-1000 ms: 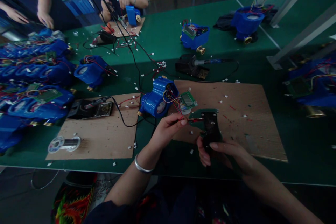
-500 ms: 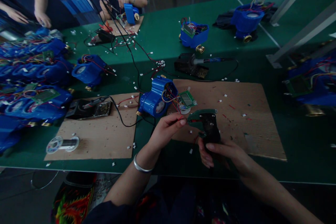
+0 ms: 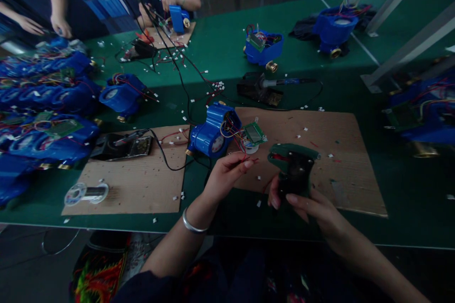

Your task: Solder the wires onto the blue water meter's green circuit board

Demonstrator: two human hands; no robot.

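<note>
Between thumb and fingers, my left hand (image 3: 227, 173) pinches thin red wires (image 3: 253, 160) whose ends stick out to the right. Just beyond it lies a blue water meter (image 3: 210, 135) on its side, with a green circuit board (image 3: 253, 133) and a small display hanging out on coloured wires. A dark green and black wire stripper (image 3: 294, 165) is gripped in my right hand (image 3: 305, 203), its jaw end pointing left toward the wires but apart from them. Part of the tool's handle is hidden by my fingers.
A soldering iron (image 3: 130, 138) rests in its stand at left, near a solder spool (image 3: 86, 194). Cardboard mats (image 3: 351, 165) cover parts of the green table. Another iron stand (image 3: 261, 89) sits behind. Several blue meters (image 3: 46, 137) crowd the left. A co-worker's hands (image 3: 168, 0) work opposite.
The wire stripper in my right hand has moved right, away from the wires, which now show bare of it. My left hand keeps its pinch, nearly still.
</note>
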